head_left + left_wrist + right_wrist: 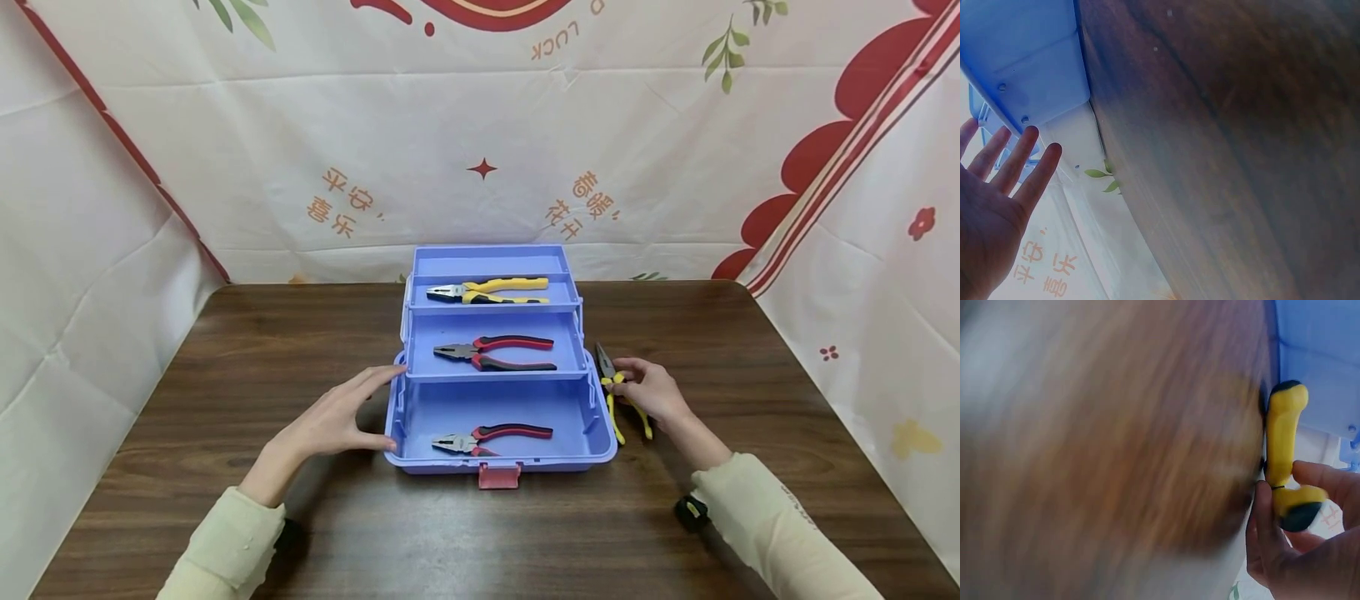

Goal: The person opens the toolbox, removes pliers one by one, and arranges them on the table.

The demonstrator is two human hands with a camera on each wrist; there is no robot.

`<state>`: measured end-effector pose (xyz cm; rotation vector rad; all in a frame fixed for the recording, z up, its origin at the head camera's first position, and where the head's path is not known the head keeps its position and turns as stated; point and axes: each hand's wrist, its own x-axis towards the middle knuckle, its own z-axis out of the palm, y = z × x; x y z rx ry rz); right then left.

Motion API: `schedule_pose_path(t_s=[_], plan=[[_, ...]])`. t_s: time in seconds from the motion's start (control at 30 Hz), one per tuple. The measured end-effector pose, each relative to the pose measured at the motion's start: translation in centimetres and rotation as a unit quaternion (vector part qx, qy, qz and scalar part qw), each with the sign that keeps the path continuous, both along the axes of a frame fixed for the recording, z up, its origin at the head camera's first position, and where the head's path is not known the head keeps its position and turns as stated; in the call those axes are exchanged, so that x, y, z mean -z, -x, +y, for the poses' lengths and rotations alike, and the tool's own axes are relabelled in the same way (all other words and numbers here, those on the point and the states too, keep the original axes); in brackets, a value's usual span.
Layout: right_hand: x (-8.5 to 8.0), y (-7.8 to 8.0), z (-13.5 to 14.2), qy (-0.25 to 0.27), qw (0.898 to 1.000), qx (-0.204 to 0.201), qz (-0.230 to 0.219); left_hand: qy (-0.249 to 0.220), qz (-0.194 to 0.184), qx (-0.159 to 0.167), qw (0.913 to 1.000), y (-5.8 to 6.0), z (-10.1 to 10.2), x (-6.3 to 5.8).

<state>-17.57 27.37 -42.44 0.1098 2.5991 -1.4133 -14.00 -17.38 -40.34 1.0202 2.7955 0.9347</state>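
Pale sleeves (pixel 780 517) reach in from the near side, 1 on each arm, over the brown table (pixel 450 550). The right hand (pixel 651 390) pinches the yellow pliers (pixel 609 382) between thumb and fingers near the pivot. These pliers lie to the left of the palm, outside the blue box (pixel 555 467) and just beside its right wall. Their pointed nose aims at the far edge of the table, slanting a little left, while the 2 handles spread back toward the person. The long axis runs nearly front to back, along the box's side. Whether they rest fully on the wood, I cannot tell.

The left hand (pixel 341 414) grasps nothing: its fingers are extended and spread, with thumb and fingertips at the box's left rim.

Inside the box, 3 more pliers lie crosswise, heads to the left: the yellow-black pair (pixel 472 295) in the upper tray (pixel 561 292), the middle red pair (pixel 517 342) in the lower tray (pixel 570 350), the bottom red pair (pixel 517 431) in the base (pixel 567 417).
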Motion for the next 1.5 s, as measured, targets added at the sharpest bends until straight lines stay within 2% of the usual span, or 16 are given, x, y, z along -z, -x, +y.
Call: schedule_pose_path(t_s=[0.1,0.23,0.63,0.8,0.87,0.93,1.07,1.17,1.27,1.37,1.5], plan=[[-0.3,-0.2,0.1,-0.063,0.998,-0.006,0.024,0.000,-0.002,-0.002,1.0000,0.1,0.1,0.0],[-0.3,-0.2,0.2,-0.099,0.994,-0.013,0.041,0.002,-0.005,-0.003,1.0000,0.1,0.1,-0.1],[-0.6,-0.1,0.7,-0.088,0.995,-0.015,0.041,0.001,-0.001,0.001,1.0000,0.2,0.1,-0.1],[-1.4,0.4,1.8,-0.006,0.999,-0.006,0.031,0.001,0.002,0.004,1.0000,0.2,0.0,0.0],[-1.2,1.3,2.7,0.054,0.998,-0.009,0.029,0.001,0.001,0.004,1.0000,0.2,0.0,-0.1],[-0.9,2.4,3.8,0.121,0.992,-0.016,0.033,0.001,0.000,0.004,1.0000,0.2,0.0,-0.1],[-4.1,3.1,3.1,0.159,0.986,-0.032,0.038,-0.001,-0.002,0.004,1.0000,0.2,-0.1,-0.1],[-8.7,2.7,0.5,0.133,0.990,-0.032,0.033,-0.004,-0.002,0.004,1.0000,0.2,-0.1,-0.1],[-11.2,3.3,-1.5,0.140,0.989,-0.039,0.028,-0.006,-0.001,0.005,1.0000,0.1,0.0,-0.1],[-12.6,4.3,-3.1,0.132,0.989,-0.064,0.021,-0.004,-0.003,0.003,1.0000,0.0,-0.1,-0.1],[-13.2,5.8,-5.0,0.133,0.986,-0.095,0.017,0.000,-0.006,0.001,1.0000,0.1,-0.1,-0.1]])
